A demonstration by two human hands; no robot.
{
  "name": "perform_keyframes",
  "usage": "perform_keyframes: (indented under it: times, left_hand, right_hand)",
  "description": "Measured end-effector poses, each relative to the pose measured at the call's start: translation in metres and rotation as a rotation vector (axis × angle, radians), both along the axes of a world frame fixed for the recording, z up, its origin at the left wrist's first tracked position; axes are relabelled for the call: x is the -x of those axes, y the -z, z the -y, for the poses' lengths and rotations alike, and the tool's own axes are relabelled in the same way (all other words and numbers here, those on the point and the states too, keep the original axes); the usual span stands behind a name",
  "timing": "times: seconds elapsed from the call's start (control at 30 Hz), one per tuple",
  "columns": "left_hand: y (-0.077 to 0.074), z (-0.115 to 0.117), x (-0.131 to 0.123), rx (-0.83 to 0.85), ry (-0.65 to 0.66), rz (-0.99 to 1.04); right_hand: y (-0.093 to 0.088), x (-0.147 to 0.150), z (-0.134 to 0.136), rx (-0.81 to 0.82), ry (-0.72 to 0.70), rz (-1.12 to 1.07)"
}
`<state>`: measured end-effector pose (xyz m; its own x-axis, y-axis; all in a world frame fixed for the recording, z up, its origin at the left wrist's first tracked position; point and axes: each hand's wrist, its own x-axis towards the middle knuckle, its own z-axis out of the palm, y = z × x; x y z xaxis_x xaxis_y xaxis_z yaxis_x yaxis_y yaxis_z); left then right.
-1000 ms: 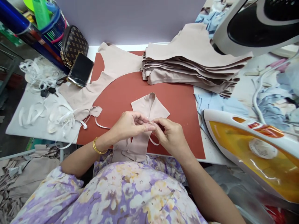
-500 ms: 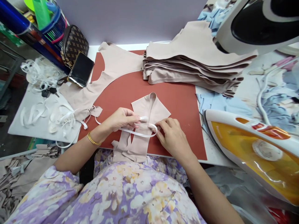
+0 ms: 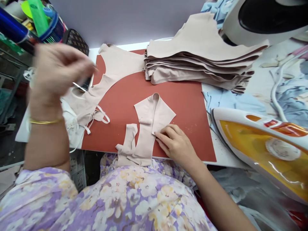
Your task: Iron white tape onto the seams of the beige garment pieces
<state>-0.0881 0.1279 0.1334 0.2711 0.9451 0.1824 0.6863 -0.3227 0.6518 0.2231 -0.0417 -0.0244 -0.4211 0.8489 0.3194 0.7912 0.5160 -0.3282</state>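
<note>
A small beige fabric piece point(image 3: 154, 114) lies on the red-brown mat point(image 3: 187, 102), its lower part hanging over the near edge. My right hand point(image 3: 175, 144) rests flat on the piece's lower right edge, fingers stretched out. My left hand point(image 3: 56, 69) is raised high at the left, blurred, its fingers drawn together in a pinch; what they hold cannot be made out. White tape strips point(image 3: 102, 117) lie on the mat's left edge beside a larger beige piece point(image 3: 113, 69).
A stack of beige cut pieces point(image 3: 202, 61) sits at the back right. A yellow and white iron point(image 3: 264, 150) lies at the right, another dark iron point(image 3: 267, 16) above. A phone, patterned pouch point(image 3: 77, 41) and blue holder point(image 3: 45, 22) stand at the back left.
My left hand has lifted away from the fabric piece, up and to the left, taking the white tape off it. My right hand now lies flat on the piece.
</note>
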Motion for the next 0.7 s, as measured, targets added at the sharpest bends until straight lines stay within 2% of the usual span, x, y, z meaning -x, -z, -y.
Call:
perform_keyframes:
  times: [0.03, 0.07, 0.13, 0.2, 0.23, 0.3, 0.53, 0.7]
  left_hand:
    - [0.018, 0.009, -0.021, 0.061, 0.058, -0.012]
    - [0.038, 0.017, -0.041, 0.186, 0.181, -0.015]
    - [0.077, 0.031, -0.077, 0.229, 0.305, -0.042]
    - [0.106, 0.042, -0.1, 0.232, 0.37, -0.1]
    - [0.114, 0.047, -0.106, 0.242, 0.392, -0.133]
    - [0.121, 0.057, -0.11, 0.29, 0.415, -0.199]
    - [0.114, 0.094, -0.112, 0.381, 0.387, -0.256]
    - [0.114, 0.101, -0.126, 0.485, 0.318, -0.366]
  right_hand:
    - [0.0, 0.0, 0.003, -0.018, -0.01, 0.013]
    - [0.001, 0.0, 0.005, -0.032, -0.016, 0.027]
    - [0.002, 0.001, 0.011, -0.051, -0.022, 0.057]
    - [0.002, 0.0, 0.016, -0.056, -0.02, 0.08]
    - [0.003, 0.0, 0.019, -0.057, -0.015, 0.09]
    - [0.003, -0.001, 0.023, -0.051, 0.002, 0.099]
    - [0.007, -0.002, 0.031, -0.007, 0.04, 0.026]
    - [0.01, -0.002, 0.033, 0.006, 0.035, -0.106]
